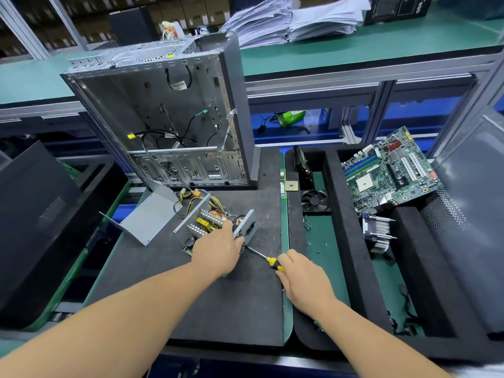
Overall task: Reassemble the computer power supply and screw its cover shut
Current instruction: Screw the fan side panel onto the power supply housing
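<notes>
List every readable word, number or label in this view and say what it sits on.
"850", seen upside down: black box on the back shelf, top right.
Yellow sticker inside the power supply: red mark, unreadable.
Cable tag in the computer case: blurred.
Motherboard markings: too small.

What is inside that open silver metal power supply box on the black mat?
The open power supply box shows ribbed silver heat sinks, a yellow-taped part and coloured wires. The left hand covers its near end, hiding what lies there.
</notes>
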